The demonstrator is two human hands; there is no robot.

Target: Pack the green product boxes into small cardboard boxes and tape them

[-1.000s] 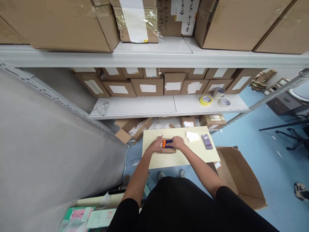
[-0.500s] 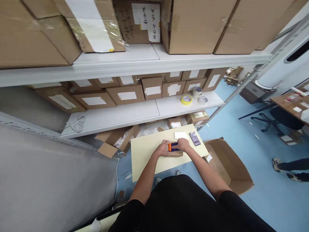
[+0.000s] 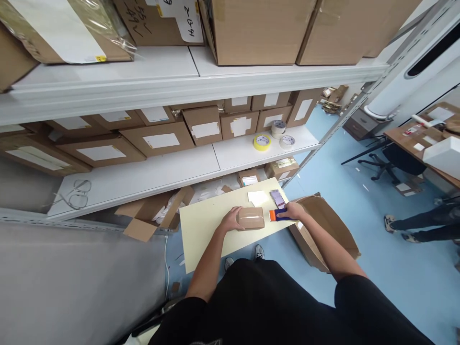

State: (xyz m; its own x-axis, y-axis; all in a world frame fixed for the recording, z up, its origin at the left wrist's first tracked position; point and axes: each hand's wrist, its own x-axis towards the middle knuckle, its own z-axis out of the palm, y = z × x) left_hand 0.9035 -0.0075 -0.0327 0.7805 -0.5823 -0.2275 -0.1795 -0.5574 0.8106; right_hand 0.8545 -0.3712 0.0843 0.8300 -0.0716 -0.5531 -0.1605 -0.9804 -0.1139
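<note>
Tape dispenser (image 3: 273, 215) in closed right grip (image 3: 293, 211)

head view | from above wearer's torso (image 3: 280, 302) | facing forward, down | table (image 3: 201, 225) well below

So a pair of glasses (image 3: 78, 192) is lying by the front left corner of the middle shelf (image 3: 172, 167), just chilling. Near its right end a yellow tape roll (image 3: 262, 142) is sitting beside two white rolls (image 3: 287, 142), and labelled cartons (image 3: 185, 139) are lining the back edge. On the table (image 3: 201, 230), what looks like a phone (image 3: 277, 198) is resting by the far right corner, with white paper (image 3: 257, 198) lying near the far edge. Over by the desk (image 3: 409, 140), I'm seeing someone's dark-trousered legs (image 3: 427, 218).
</note>
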